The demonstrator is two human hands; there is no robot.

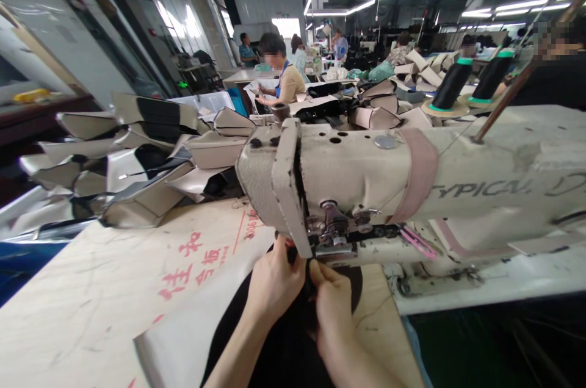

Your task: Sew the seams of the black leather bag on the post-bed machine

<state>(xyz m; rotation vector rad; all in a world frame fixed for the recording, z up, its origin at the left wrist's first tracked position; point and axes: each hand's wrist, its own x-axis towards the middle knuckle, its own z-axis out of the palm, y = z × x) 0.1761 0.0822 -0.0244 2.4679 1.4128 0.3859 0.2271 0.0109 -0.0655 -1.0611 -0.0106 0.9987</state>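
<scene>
At the head end of a cream sewing machine (352, 174), both my hands work close together on a piece of black fabric (288, 351). My left hand (277, 284) is closed on the fabric beside the presser area, its fingertips partly hidden behind the machine head. Thumb and fingers of my right hand (336, 299) pinch a dark edge of the same piece, just in front of the needle area. A pale sheet-like panel (183, 333) lies along the fabric's left side and seems joined to it. The needle itself is hidden.
The plywood table (110, 290) bears red printed characters. Beige and black sewn pieces (146, 150) are heaped behind it at the left. Two black thread cones (453, 84) stand behind the machine. A pink clip-like item (419, 243) hangs under its arm. A co-worker (286, 77) sits beyond.
</scene>
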